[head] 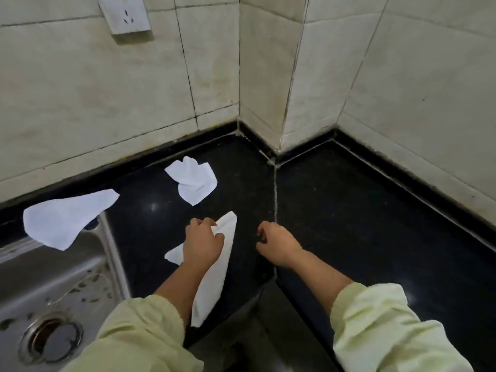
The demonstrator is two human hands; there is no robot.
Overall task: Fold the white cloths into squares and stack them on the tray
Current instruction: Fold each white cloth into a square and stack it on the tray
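Three white cloths lie on a black stone counter [349, 210]. My left hand [202, 241] grips the nearest cloth [217, 275], which runs in a long loose strip from the counter's middle down over its front edge. My right hand [276, 242] hovers to the right of that cloth with curled fingers and holds nothing. A crumpled cloth [194, 179] sits farther back near the wall. A flatter cloth [64, 218] lies at the left, partly over the sink's rim. No tray is in view.
A steel sink [40, 291] with a round drain [52, 340] fills the lower left, with bits of debris in its basin. Tiled walls form a corner behind the counter. A wall socket [124, 14] hangs at the upper left.
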